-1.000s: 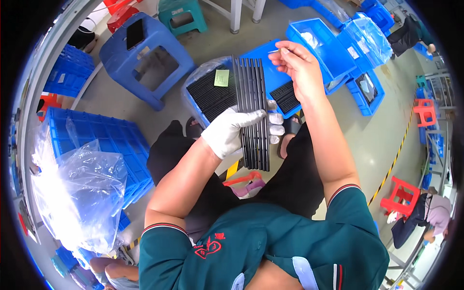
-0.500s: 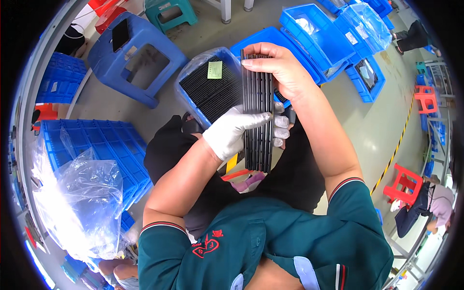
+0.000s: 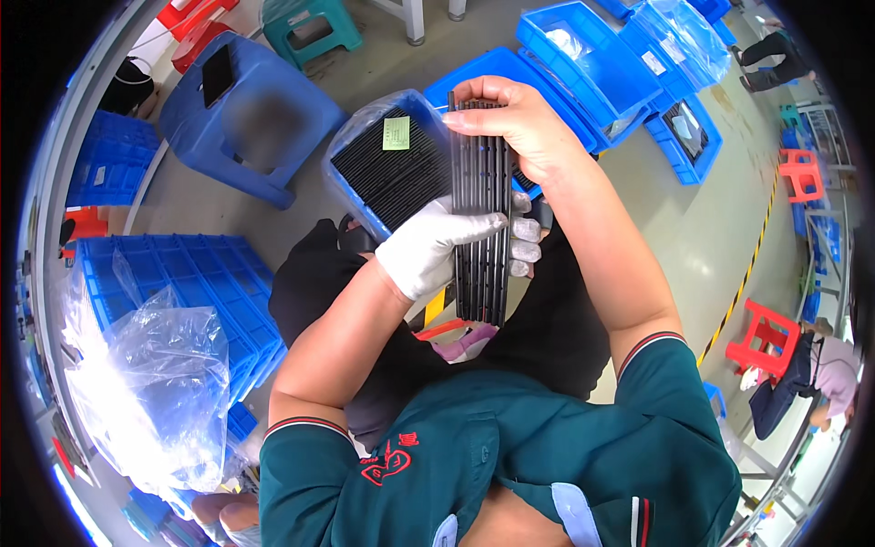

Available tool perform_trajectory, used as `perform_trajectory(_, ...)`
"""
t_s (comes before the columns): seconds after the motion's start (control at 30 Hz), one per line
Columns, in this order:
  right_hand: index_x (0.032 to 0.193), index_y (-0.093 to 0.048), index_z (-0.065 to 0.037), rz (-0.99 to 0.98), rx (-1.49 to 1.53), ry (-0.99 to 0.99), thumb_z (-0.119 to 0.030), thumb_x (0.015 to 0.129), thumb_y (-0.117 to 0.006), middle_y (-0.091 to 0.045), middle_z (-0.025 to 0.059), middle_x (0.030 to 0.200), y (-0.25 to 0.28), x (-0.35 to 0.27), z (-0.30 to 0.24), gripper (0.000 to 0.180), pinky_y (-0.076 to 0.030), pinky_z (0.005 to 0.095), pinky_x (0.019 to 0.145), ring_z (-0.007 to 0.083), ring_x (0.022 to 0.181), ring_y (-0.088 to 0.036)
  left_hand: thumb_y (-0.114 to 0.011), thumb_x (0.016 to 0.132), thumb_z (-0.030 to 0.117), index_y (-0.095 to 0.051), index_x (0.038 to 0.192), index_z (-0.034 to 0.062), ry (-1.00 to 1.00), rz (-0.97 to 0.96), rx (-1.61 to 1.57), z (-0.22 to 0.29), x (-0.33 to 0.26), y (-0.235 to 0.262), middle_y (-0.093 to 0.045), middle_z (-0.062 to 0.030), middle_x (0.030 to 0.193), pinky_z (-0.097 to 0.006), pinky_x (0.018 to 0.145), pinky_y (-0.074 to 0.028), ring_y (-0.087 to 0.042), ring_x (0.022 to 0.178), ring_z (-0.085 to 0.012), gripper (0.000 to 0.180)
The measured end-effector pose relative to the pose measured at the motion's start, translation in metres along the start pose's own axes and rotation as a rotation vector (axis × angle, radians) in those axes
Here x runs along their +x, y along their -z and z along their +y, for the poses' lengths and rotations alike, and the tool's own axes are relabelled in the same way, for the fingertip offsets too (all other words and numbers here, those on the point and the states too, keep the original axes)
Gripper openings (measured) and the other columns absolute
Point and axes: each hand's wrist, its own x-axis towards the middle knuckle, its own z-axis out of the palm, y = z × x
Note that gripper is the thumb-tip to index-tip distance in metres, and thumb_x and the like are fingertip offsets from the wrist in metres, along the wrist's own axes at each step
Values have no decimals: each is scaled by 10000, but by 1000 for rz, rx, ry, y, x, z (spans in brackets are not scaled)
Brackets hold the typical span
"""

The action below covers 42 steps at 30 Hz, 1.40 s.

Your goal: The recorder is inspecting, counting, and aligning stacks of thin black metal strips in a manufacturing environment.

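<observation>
A bundle of several long, thin black strips is held upright in front of me, side by side. My left hand, in a white glove, is closed around its lower middle, thumb across the front and fingers showing on the right side. At the top end, my bare right hand grips the strips, with its thumb in front and fingers over the far end. Just left of the bundle, a blue bin lined with clear plastic holds rows of similar black strips. A pale green paper slip lies on them.
A blue stool with a phone on it stands at the far left. Stacked blue crates and clear plastic bags are on my left. More blue bins sit ahead to the right. A red stool stands farther right.
The surroundings have shifted slightly in the view. Both hands keep the same hold on the black strips, with hardly any movement.
</observation>
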Motion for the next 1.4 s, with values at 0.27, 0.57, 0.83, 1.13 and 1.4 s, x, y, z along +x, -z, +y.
perform_trajectory(0.27,1025,-660,-14,-16,29,22,-81,758,-781,-652,21,880,2,4,0,301,-492,239,761,103,795,-627,-698,846,146,-517,1242,4,18,16,28,1,1,-2,-636,-170,1092,-476,864,-533,-654,986,-352,458)
perform_trajectory(0.57,1037,-667,-20,-18,-27,45,-84,760,-779,-659,18,890,1,4,-3,305,-478,226,748,88,792,-617,-693,843,115,-513,1252,0,22,23,5,0,2,-1,-633,-176,1094,-480,866,-537,-653,990,-357,461)
perform_trajectory(0.83,1087,-646,-10,-67,-54,57,-121,775,-768,-659,35,969,11,3,-7,353,-477,257,823,119,868,-620,-673,851,94,-516,1241,-15,-52,13,-22,1,3,2,-635,-185,1087,-491,874,-538,-652,978,-355,433)
perform_trajectory(1.13,1073,-659,-13,-39,-26,8,-118,771,-762,-667,27,911,10,1,-9,336,-490,265,798,122,841,-636,-671,854,102,-514,1243,-15,-54,18,-11,3,1,0,-636,-177,1083,-493,882,-537,-651,978,-353,435)
perform_trajectory(1.4,1087,-662,-12,-16,-81,73,-104,776,-760,-676,35,925,8,3,-6,339,-481,267,822,120,854,-635,-681,848,111,-516,1244,-3,-47,19,-25,3,4,4,-628,-169,1087,-488,882,-532,-645,978,-349,444)
